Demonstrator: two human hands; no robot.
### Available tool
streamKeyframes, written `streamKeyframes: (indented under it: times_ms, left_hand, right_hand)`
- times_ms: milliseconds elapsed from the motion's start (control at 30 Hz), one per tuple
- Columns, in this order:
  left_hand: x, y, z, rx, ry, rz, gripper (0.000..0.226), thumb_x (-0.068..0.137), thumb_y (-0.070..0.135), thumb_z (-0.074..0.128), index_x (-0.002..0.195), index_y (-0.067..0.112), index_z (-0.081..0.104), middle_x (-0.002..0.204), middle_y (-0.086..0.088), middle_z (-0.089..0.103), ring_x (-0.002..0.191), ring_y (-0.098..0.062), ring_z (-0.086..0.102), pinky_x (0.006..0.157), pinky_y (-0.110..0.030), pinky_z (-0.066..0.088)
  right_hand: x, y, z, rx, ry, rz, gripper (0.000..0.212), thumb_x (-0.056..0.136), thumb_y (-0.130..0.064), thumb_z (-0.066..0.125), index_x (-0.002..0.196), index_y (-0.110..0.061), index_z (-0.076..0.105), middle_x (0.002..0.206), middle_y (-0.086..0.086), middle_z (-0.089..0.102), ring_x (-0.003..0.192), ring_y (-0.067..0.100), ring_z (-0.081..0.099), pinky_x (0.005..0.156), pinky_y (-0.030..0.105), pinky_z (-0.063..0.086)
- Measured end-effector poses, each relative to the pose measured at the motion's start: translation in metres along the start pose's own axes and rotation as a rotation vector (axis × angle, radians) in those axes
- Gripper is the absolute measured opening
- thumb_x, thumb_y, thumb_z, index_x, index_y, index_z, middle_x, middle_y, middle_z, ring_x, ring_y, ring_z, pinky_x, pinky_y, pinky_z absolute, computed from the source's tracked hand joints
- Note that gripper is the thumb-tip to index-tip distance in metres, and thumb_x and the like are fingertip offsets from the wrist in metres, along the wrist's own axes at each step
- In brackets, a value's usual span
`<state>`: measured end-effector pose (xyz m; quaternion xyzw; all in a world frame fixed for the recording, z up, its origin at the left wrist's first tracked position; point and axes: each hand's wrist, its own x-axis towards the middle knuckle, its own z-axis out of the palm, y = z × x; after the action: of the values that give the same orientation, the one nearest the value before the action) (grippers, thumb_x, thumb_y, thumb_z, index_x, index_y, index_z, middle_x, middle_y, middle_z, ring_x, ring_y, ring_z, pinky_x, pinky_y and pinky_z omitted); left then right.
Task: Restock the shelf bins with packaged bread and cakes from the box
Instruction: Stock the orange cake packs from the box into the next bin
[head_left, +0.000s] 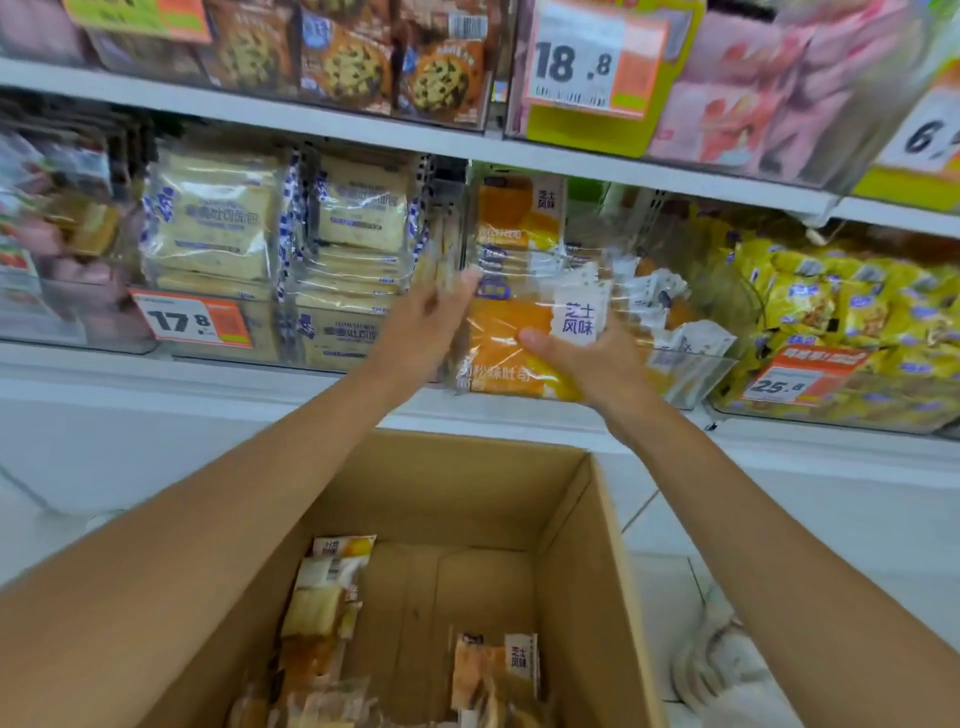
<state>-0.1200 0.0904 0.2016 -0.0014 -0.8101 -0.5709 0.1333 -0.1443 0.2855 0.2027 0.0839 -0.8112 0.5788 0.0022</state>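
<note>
Box (576, 519): few packets (493, 670) left.
Right hand (587, 358): grasps orange packet (498, 332).
Left hand (431, 317): at its left edge; hold too blurred to tell.
Advice: seat it upright in clear bin (691, 374), label outward.

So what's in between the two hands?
An orange bread packet. The right hand grips it, thumb on front, and the left hand touches its left edge, in the head view.
</note>
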Motion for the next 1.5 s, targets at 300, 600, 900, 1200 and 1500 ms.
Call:
streamKeyframes:
  times_ms: [300, 600, 900, 1200, 1500]
  left_hand:
    - [0.116, -0.032, 0.003, 0.289, 0.137, 0.154, 0.026, 0.092, 0.035, 0.064, 0.112, 0.018, 0.06, 0.081, 0.009, 0.06, 0.083, -0.012, 0.06, 0.086, -0.034, 0.051]
    - [0.116, -0.046, 0.008, 0.17, 0.187, 0.243, 0.011, 0.092, 0.034, 0.063, 0.093, 0.026, 0.057, 0.068, 0.005, 0.058, 0.06, -0.009, 0.052, 0.067, -0.038, 0.05]
    - [0.113, -0.046, 0.007, 0.197, 0.169, 0.262, 0.01, 0.093, 0.035, 0.062, 0.094, 0.028, 0.055, 0.068, -0.003, 0.06, 0.059, -0.013, 0.052, 0.068, -0.044, 0.051]
    - [0.113, -0.046, 0.006, 0.208, 0.159, 0.267, 0.014, 0.093, 0.037, 0.06, 0.099, 0.025, 0.056, 0.069, -0.002, 0.062, 0.062, -0.018, 0.056, 0.068, -0.045, 0.052]
    - [0.102, -0.029, -0.002, 0.258, 0.126, 0.227, 0.018, 0.091, 0.038, 0.066, 0.099, 0.023, 0.059, 0.072, 0.007, 0.06, 0.067, -0.009, 0.059, 0.071, -0.036, 0.054]
  right_hand:
    - [0.164, -0.017, -0.002, -0.028, 0.256, 0.019, 0.121, 0.043, -0.076, 0.082, 0.138, -0.01, 0.048, 0.136, 0.005, 0.057, 0.123, 0.023, 0.056, 0.104, 0.04, 0.046]
    - [0.215, 0.008, 0.018, -0.244, 0.116, 0.062, 0.069, 0.079, -0.057, 0.07, 0.118, -0.001, 0.062, 0.113, 0.006, 0.063, 0.105, 0.02, 0.058, 0.083, 0.026, 0.044]
    - [0.213, 0.008, 0.007, -1.309, 0.156, -0.611, 0.11, 0.071, -0.082, 0.055, 0.154, -0.039, -0.002, 0.163, 0.012, 0.005, 0.15, 0.034, 0.01, 0.121, 0.052, 0.007]
    - [0.237, 0.021, 0.028, -1.219, 0.101, -0.569, 0.099, 0.077, -0.081, 0.046, 0.153, -0.041, -0.002, 0.163, 0.006, 0.007, 0.15, 0.03, 0.001, 0.119, 0.054, -0.001]
    - [0.168, 0.004, 0.012, -1.016, 0.176, -0.65, 0.077, 0.085, -0.067, 0.054, 0.15, -0.032, 0.031, 0.139, 0.009, 0.05, 0.132, 0.031, 0.04, 0.109, 0.044, 0.025]
